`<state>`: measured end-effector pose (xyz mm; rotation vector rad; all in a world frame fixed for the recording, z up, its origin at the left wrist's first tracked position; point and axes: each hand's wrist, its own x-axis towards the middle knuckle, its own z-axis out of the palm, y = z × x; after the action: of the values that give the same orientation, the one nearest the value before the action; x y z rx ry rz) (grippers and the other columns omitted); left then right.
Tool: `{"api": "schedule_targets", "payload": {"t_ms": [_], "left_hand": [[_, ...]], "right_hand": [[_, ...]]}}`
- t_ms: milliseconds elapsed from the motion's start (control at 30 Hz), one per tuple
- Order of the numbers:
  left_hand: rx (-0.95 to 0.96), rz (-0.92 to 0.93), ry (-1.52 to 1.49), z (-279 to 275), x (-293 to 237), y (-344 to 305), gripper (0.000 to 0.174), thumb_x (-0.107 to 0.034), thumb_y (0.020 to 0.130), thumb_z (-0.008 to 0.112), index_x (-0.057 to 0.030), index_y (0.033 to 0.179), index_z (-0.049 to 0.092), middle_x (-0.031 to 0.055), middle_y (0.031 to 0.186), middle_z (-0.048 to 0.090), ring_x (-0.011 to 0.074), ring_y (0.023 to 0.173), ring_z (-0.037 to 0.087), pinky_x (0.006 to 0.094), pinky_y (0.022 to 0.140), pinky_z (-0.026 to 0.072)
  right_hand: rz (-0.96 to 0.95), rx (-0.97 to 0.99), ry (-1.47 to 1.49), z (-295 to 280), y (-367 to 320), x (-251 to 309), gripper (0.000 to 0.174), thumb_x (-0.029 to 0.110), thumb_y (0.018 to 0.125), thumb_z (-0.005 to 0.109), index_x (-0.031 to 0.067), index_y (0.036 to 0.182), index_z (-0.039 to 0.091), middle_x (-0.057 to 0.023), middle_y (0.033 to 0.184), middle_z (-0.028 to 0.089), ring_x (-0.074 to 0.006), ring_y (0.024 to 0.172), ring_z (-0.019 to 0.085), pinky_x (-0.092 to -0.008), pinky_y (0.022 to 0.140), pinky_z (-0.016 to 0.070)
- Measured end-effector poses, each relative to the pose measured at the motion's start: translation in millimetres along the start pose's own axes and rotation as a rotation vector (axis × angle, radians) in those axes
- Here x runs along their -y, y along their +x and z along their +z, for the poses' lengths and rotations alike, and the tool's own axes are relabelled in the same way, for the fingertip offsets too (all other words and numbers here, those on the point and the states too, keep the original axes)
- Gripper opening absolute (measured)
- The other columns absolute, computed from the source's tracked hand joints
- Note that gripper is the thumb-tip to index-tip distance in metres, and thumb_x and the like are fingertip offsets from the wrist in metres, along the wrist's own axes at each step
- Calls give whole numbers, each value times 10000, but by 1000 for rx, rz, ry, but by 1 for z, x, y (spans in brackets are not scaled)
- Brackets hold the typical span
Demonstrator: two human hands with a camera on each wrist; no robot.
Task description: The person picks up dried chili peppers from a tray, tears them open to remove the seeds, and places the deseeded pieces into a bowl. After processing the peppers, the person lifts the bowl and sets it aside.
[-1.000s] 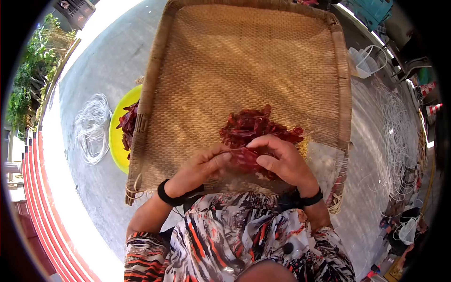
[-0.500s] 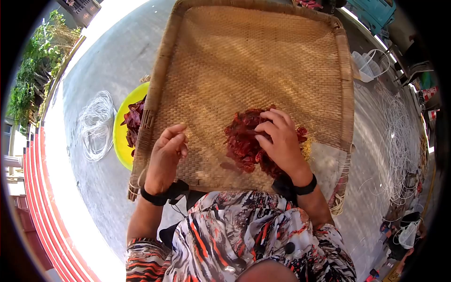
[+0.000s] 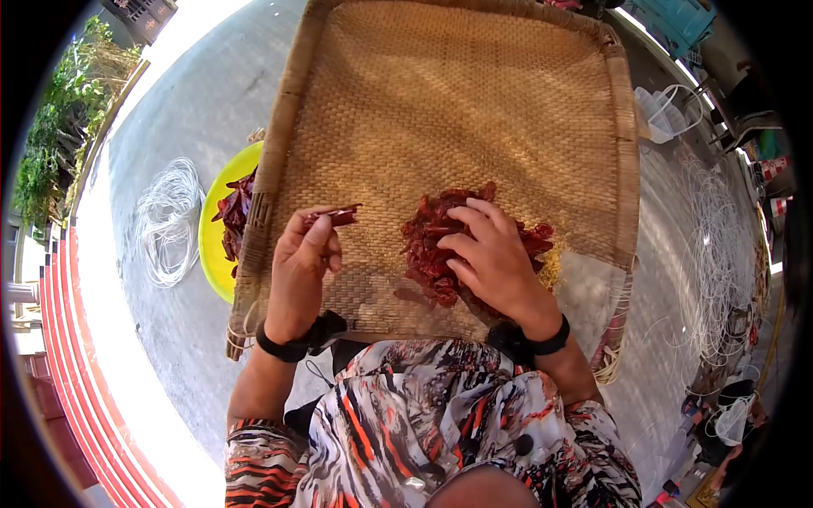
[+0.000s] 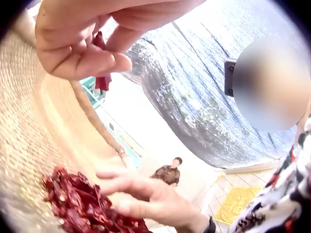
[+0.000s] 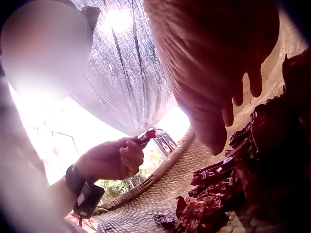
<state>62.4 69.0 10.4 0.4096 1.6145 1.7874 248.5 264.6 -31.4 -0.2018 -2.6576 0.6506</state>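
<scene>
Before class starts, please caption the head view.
Left hand pinching a red pepper, right hand over the pepper pile on a woven tray.

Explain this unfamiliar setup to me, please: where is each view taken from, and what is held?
There is no machine; a person works bare-handed. One view looks down from the head; the other two are taken from the left and right wrists. A large, tan, rectangular woven tray bears a heap of shiny, dark-red, dried-looking peppers. The left hand pinches one dark-red pepper; the right hand is over the heap. Beside the tray, a round, yellow-green plate holds more peppers.
</scene>
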Motion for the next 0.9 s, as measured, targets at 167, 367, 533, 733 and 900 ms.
{"api": "schedule_targets", "payload": {"t_ms": [167, 367, 533, 733, 900], "left_hand": [[-392, 271, -125, -40, -10, 10, 330, -153, 1029, 509, -10, 1326, 503, -10, 863, 529, 37, 687, 469, 177, 631, 403], [45, 45, 201, -21, 2, -10, 354, -150, 995, 585, -27, 1316, 499, -17, 886, 539, 50, 722, 493, 185, 658, 416], [450, 43, 416, 18, 21, -17, 274, -165, 986, 622, -24, 1211, 558, -22, 844, 541, 52, 737, 500, 198, 654, 419], [566, -279, 159, 24, 17, -10, 179, -214, 1001, 600, -39, 1043, 594, -21, 794, 555, 58, 671, 525, 212, 608, 436], [452, -275, 72, 13, 10, -14, 179, -225, 1016, 569, -46, 1034, 571, -10, 773, 551, 77, 674, 526, 217, 632, 443]], "right_hand": [[15, 29, -45, 9, -1, -3, 260, 67, 743, 752, 99, 983, 657, -124, 1321, 525, -371, 1297, 436, -502, 1055, 379], [27, -21, 17, -1, 4, 0, 201, 81, 759, 739, 103, 917, 618, -98, 1242, 573, -342, 1241, 477, -495, 1042, 372], [67, -18, 203, -6, 4, 15, 172, 107, 796, 723, 112, 927, 612, -55, 954, 651, -274, 974, 598, -471, 1017, 376], [103, 78, 541, -10, 1, 22, 186, 107, 824, 714, 95, 985, 622, -60, 929, 656, -278, 934, 608, -386, 900, 434], [160, -18, 558, -26, -1, 20, 238, 103, 832, 711, 87, 1057, 637, -83, 1022, 653, -288, 979, 604, -393, 922, 436]]}}
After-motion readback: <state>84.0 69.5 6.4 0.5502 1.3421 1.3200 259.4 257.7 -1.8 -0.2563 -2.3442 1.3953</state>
